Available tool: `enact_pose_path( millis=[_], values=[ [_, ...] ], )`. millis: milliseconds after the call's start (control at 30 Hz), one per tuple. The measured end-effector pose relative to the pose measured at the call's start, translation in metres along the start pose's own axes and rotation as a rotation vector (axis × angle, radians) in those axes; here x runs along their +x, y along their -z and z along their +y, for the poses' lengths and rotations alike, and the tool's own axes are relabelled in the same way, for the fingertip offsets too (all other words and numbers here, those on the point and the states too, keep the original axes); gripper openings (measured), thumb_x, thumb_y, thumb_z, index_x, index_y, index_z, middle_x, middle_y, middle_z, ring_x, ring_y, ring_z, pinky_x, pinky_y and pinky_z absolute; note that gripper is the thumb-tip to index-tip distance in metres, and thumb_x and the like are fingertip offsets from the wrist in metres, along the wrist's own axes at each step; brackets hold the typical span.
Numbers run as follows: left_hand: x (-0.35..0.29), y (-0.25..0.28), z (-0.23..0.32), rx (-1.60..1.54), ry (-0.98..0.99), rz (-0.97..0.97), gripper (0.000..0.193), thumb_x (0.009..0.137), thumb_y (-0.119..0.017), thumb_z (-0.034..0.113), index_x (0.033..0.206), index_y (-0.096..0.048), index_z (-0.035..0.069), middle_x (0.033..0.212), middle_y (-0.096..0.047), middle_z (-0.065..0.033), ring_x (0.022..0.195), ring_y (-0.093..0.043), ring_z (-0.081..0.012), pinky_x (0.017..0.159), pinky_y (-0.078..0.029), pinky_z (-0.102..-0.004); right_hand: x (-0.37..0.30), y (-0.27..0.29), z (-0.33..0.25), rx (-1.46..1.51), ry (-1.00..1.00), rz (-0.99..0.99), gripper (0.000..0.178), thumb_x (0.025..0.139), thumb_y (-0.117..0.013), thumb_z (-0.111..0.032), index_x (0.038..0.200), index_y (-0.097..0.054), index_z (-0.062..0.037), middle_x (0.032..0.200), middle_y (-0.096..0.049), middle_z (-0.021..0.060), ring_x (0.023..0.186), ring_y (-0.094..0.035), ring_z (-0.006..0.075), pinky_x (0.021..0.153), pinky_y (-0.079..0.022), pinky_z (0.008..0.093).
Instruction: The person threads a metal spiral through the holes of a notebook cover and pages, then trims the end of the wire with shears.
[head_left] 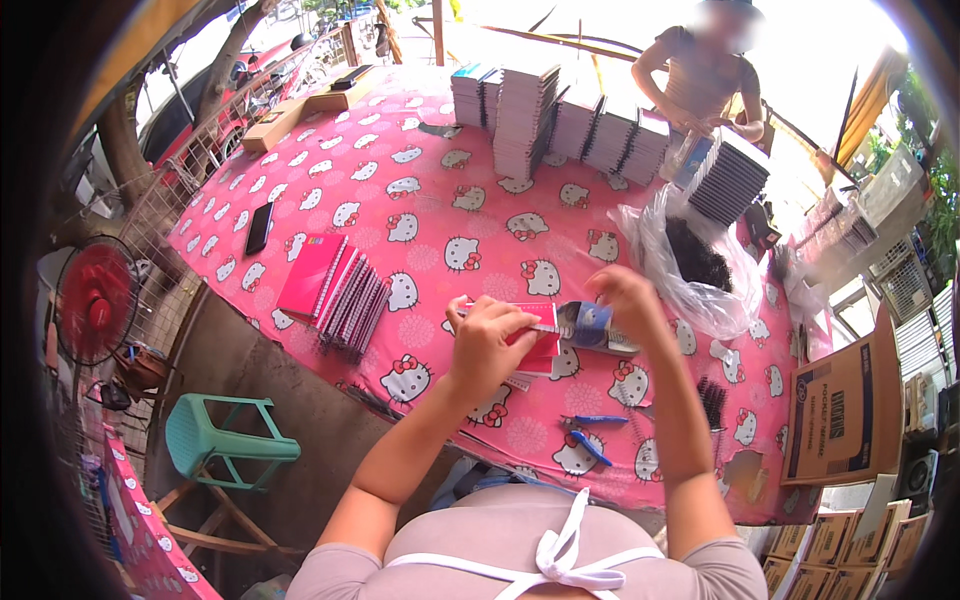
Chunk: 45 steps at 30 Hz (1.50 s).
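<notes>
Left hand: the fingers of the left hand point(490, 335) are together, clamped on the red notebook point(541, 350) near its bound edge.
Red notebook: it lies on the table point(445, 290), toward the middle of the near edge.
Right hand: the right hand point(628, 295) is above the blue notebook point(584, 320), fingers bent; I cannot tell if they hold something thin.
Blue notebook: it lies just beside the red one, on the right.
Pliers: two blue-handled pliers point(600, 419) lie between the notebooks and the near edge.
Coils: loose black coils point(712, 402) lie right of the pliers, toward the near right corner.
Bag: a clear bag point(650, 235) with a black mass inside is by the right edge.
Red pile: a row of red notebooks point(318, 285) leans near the left part of the near edge.
Phone: the black phone point(259, 228) lies near the left corner.
Stacks: tall notebook stacks point(520, 120) stand along the far edge.
Co-worker: a person point(700, 80) is at the far right corner, hands near a stack.
</notes>
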<state>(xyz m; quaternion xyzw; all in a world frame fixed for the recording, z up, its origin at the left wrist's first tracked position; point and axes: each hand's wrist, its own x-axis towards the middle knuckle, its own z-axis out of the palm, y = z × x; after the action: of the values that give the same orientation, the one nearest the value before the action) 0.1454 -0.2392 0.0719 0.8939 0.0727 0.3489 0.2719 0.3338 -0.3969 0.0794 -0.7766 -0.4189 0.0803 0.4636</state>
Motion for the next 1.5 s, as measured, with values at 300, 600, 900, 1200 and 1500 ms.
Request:
enact_pose_path(
  millis=[300,600,900,1200,1500],
  values=[
    [0.013,-0.002,-0.010,-0.018,-0.002,-0.054,0.027,0.067,-0.081,0.021,0.090,-0.070,0.013,0.086,-0.067,0.0000,0.092,-0.058,-0.0173,0.087,-0.033,-0.0359,-0.028,0.014,0.095,-0.602,-0.272,-0.067,0.037,0.071,-0.070,-0.020,0.102,-0.059,-0.0022,0.090,-0.067,0.0199,0.089,-0.067,0.0325,0.076,-0.052,0.0420],
    [0.012,-0.007,-0.020,-0.113,0.018,-0.082,0.032,0.066,-0.082,0.026,0.092,-0.069,0.012,0.087,-0.066,-0.0014,0.090,-0.059,-0.0185,0.089,-0.035,-0.0384,0.009,0.028,0.022,0.424,-0.235,-0.140,0.039,0.064,-0.064,0.004,0.103,-0.063,-0.0015,0.080,-0.064,0.0053,0.071,-0.058,0.0154,0.067,-0.050,0.0326],
    [0.012,0.009,-0.028,-0.189,-0.034,-0.009,0.037,0.074,-0.076,0.010,0.108,-0.062,0.009,0.092,-0.064,-0.0077,0.096,-0.060,-0.0259,0.092,-0.041,-0.0413,0.020,0.005,0.011,0.017,0.198,-0.156,0.049,0.065,-0.075,-0.003,0.111,-0.059,-0.0025,0.087,-0.068,0.0048,0.084,-0.066,0.0206,0.075,-0.052,0.0343],
    [-0.011,0.023,-0.045,-0.815,0.484,0.057,0.036,0.083,-0.064,-0.008,0.116,-0.064,0.005,0.102,-0.066,-0.0024,0.084,-0.064,-0.0077,0.064,-0.057,-0.0231,0.051,-0.023,-0.016,-0.113,0.182,-0.210,0.035,0.066,-0.071,0.003,0.098,-0.061,-0.0045,0.086,-0.067,0.0027,0.079,-0.060,0.0115,0.071,-0.050,0.0297],
    [-0.031,0.026,-0.055,-1.014,0.562,0.073,0.037,0.082,-0.063,-0.013,0.117,-0.064,-0.001,0.107,-0.069,-0.0102,0.094,-0.066,-0.0136,0.079,-0.057,-0.0278,0.035,-0.036,-0.042,0.329,0.076,-0.433,0.044,0.063,-0.077,0.000,0.103,-0.061,-0.0039,0.086,-0.066,0.0056,0.081,-0.061,0.0135,0.073,-0.050,0.0307]
  ],
)
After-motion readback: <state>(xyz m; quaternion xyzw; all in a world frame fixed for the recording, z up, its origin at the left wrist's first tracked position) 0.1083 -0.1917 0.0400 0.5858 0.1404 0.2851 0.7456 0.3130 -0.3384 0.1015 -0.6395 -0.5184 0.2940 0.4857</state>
